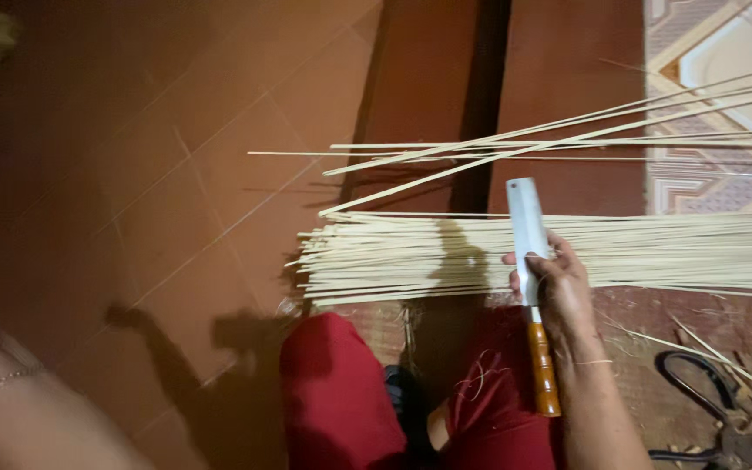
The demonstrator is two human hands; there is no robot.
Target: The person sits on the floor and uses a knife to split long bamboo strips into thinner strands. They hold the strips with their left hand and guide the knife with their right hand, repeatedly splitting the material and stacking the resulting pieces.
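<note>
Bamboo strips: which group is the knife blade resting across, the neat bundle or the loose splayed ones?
The neat bundle nearest the knees: the knife lies across it under the right hand. The loose strips fan out farther away, untouched.

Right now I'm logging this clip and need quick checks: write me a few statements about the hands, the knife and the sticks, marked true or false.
1. The right hand rests on a broad-bladed knife. True.
2. The knife's handle is blue. False: it is orange-brown.
3. The knife lies across a bundle of pale thin sticks. True.
4. The sticks lie in a basket. False: they lie on the tiled floor.
5. Black scissors lie at lower right. True.
</note>
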